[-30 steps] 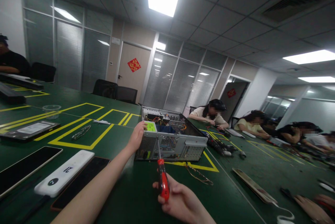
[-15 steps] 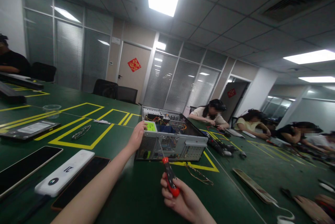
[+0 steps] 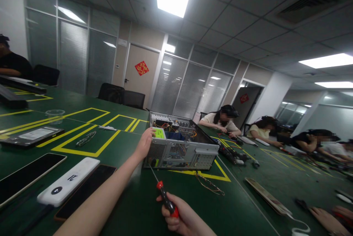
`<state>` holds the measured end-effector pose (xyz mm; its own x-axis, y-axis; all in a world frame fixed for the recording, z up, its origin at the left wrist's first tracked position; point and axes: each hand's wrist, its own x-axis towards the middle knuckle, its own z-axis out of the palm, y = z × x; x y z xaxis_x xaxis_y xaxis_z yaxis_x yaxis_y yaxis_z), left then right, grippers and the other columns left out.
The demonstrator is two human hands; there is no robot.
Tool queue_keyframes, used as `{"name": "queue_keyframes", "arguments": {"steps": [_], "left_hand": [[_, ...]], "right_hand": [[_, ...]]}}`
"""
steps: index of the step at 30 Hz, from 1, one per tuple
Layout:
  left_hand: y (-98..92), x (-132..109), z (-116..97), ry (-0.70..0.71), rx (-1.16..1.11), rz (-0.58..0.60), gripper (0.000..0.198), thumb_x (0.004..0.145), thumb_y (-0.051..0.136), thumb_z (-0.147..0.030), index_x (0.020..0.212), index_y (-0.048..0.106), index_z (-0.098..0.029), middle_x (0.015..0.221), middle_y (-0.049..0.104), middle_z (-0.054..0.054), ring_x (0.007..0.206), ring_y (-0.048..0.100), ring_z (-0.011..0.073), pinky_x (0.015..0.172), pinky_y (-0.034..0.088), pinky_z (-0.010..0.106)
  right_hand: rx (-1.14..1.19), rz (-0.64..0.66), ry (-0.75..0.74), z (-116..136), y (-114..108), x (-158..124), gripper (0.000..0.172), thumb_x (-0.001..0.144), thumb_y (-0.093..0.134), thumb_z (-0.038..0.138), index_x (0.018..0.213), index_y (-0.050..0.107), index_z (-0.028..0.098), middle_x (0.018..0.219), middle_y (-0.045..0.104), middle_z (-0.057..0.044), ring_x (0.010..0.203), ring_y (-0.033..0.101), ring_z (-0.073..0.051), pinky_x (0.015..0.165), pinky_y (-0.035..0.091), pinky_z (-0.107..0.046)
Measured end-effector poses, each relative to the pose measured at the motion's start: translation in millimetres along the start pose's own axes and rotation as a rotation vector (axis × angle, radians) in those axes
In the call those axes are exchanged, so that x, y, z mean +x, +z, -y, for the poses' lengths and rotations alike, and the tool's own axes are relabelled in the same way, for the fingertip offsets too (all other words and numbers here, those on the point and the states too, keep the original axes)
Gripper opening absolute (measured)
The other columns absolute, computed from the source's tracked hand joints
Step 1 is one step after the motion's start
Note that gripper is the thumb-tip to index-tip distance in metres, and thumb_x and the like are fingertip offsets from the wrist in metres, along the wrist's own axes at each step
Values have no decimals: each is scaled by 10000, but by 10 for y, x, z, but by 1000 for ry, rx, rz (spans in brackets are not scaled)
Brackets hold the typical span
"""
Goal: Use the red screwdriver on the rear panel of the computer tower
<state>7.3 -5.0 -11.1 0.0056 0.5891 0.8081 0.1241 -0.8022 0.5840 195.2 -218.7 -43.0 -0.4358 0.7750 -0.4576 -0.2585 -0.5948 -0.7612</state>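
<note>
An open grey computer case [image 3: 180, 147] lies on the green table [image 3: 132, 206]. My left hand [image 3: 145, 143] grips the near left corner of the case, beside a green-labelled part. My right hand [image 3: 180, 219] is low in the view, closed round a red-and-black screwdriver [image 3: 164, 196]. The screwdriver's shaft points up and to the left, its tip a short way in front of the case and not touching it.
A white device [image 3: 67, 181] and dark flat panels [image 3: 27, 173] lie at the left. Glasses [image 3: 208, 183] and a slim board [image 3: 266, 195] rest to the right of the case. Several people work along the table's right side; another person sits far left.
My right hand has dropped lower and tilted the screwdriver to the left, drawing its tip away from the back panel of the case. My left hand has stayed on the case corner.
</note>
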Motion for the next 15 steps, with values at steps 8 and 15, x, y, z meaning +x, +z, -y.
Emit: {"name": "queue_keyframes", "arguments": {"steps": [8, 15], "left_hand": [[22, -5, 46, 34, 20, -9, 502, 1022, 273, -536, 948, 643, -205, 1204, 678, 127, 1305, 557, 267, 1169, 406, 496], [7, 3, 18, 28, 27, 3, 516, 1024, 264, -549, 928, 640, -209, 1184, 682, 121, 1302, 562, 261, 1170, 407, 489]], "right_hand": [[34, -67, 79, 30, 13, 114, 328, 1018, 448, 412, 970, 651, 158, 567, 506, 51, 366, 221, -13, 410, 66, -152], [46, -83, 60, 31, 34, 93, 289, 989, 513, 415, 946, 652, 165, 577, 518, 47, 373, 257, -10, 419, 79, -143]]}}
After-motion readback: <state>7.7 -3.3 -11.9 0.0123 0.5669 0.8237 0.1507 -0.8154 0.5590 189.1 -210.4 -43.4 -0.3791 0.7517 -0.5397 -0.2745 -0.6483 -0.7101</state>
